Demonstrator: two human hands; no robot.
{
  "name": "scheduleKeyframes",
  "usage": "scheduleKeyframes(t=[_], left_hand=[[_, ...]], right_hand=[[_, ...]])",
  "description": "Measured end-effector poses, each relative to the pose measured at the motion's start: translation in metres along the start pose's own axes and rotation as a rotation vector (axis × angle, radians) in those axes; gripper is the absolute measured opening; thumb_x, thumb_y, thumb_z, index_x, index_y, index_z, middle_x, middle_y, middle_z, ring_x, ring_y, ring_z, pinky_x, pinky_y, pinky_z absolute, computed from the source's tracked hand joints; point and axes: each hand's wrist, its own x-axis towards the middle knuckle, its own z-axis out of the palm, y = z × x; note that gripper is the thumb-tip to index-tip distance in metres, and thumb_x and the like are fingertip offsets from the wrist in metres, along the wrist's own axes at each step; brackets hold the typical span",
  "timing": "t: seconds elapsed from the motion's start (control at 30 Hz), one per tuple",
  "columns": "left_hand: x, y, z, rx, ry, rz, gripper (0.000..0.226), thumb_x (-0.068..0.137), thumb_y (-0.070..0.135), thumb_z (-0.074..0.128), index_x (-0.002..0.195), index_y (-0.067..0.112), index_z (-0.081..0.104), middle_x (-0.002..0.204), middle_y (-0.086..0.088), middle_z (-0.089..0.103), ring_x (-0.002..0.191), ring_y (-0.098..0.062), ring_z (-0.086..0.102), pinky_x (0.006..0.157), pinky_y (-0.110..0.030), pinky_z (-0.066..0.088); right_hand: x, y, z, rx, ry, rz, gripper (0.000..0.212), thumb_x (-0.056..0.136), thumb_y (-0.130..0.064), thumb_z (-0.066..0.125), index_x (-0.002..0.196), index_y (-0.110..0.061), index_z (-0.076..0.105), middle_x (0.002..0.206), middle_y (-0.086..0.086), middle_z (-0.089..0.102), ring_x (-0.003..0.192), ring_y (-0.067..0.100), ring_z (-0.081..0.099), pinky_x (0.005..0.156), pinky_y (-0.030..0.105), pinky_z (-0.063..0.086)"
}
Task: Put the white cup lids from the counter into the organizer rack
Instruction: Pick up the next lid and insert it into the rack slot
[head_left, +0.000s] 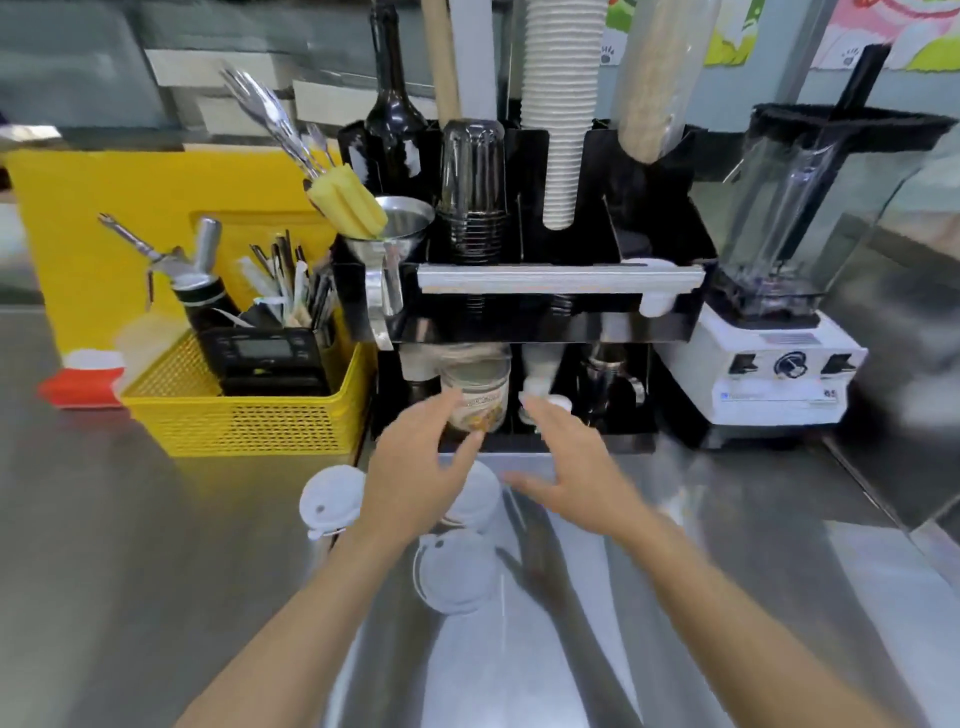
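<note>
Three round white plastic cup lids (451, 571) were left on the steel counter (156, 545) before the black organizer rack (519, 322); left hand (415, 473) and right hand (576, 467) were held spread above them, empty.

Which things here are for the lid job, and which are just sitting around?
For the job:
white lids
black organizer rack
left hand
right hand

Just sitting around:
yellow basket
blender
funnel
paper cup stack
</note>
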Motion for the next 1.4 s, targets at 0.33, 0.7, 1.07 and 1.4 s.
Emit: scheduleKeyframes(t=[0.33, 0.7, 1.07, 1.4], left_hand=[[-0.088, -0.059, 0.045, -0.009, -0.325, -0.306, 0.053, 0.089, 0.036, 0.053, 0.136, 0.019, 0.038, 0.137, 0.0, 0.05, 0.128, -0.022, 0.043, 0.105, -0.032, 0.032], [-0.084, -0.06, 0.049, -0.403, -0.261, -0.519, 0.033, 0.089, 0.018, 0.057, 0.122, 0.017, 0.053, 0.118, 0.002, 0.06, 0.11, -0.016, 0.056, 0.087, -0.023, 0.04], [0.033, 0.032, 0.007, -0.817, -0.165, -0.391, 0.021, 0.088, 0.007, 0.058, 0.109, 0.012, 0.058, 0.091, -0.007, 0.065, 0.074, -0.017, 0.065, 0.055, -0.02, 0.056], [0.14, 0.125, 0.001, -0.634, -0.092, -0.068, 0.019, 0.086, 0.02, 0.062, 0.104, 0.026, 0.059, 0.092, 0.005, 0.064, 0.088, -0.014, 0.062, 0.085, -0.036, 0.054]], right_hand=[[-0.042, -0.019, 0.117, -0.02, -0.333, 0.215, 0.086, 0.083, -0.049, 0.055, 0.148, -0.014, 0.01, 0.156, 0.01, 0.019, 0.141, 0.026, 0.019, 0.113, 0.039, 0.017], [-0.048, -0.018, 0.11, 0.126, -0.12, 0.206, 0.073, 0.076, -0.044, 0.066, 0.137, -0.019, 0.034, 0.14, 0.0, 0.041, 0.127, 0.02, 0.035, 0.105, 0.028, 0.026], [0.006, -0.015, -0.024, 0.037, 0.202, 0.051, 0.092, 0.065, -0.066, 0.041, 0.14, -0.013, 0.034, 0.144, 0.003, 0.033, 0.133, 0.018, 0.027, 0.107, 0.022, 0.015], [0.058, 0.017, -0.154, -0.172, 0.372, 0.04, 0.091, 0.058, -0.068, 0.042, 0.135, -0.018, 0.04, 0.138, 0.002, 0.039, 0.129, 0.021, 0.029, 0.099, 0.027, 0.018]])
